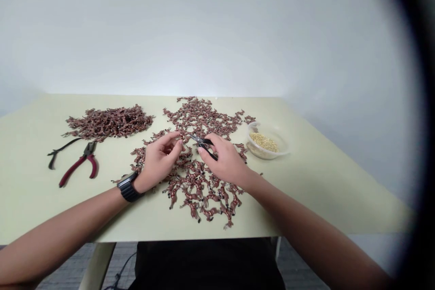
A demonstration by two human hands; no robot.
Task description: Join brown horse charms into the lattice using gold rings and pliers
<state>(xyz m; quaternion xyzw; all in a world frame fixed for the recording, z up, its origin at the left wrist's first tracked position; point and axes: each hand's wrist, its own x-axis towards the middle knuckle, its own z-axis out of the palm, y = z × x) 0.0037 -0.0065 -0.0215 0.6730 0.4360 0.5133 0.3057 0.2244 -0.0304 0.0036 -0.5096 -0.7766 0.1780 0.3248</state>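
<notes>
The left hand point(159, 158) and the right hand point(226, 159) are close together over a big web of tiny brown figures point(195, 186), which lies flat on the bench point(306, 195). The figures look like little horses joined up, but they are too small to be sure. The right hand pinches a small black-handled tool point(204, 145) between its thumb and fingers, and the tool's tips point toward the left hand. The left hand is curled, with its thumb and fingers close together at the edge of the web. It may be pinching a figure, but I cannot tell from here. A black watch point(129, 186) sits on the left wrist.

The work in hand seems to be at one small spot in the web. The next move calls for slow, careful fingers, because the figures are packed tight and the hands hide part of that spot.

To the left lie red-handled pliers point(79, 167), with a thin black tool point(64, 149) just beside them. To the right, a clear bowl point(267, 149) holds small pale grains point(264, 142), and the web nearly touches it. Farther back on the left sits a thick heap of more brown figures point(108, 122). Behind the bench is a plain pale wall point(217, 31).
</notes>
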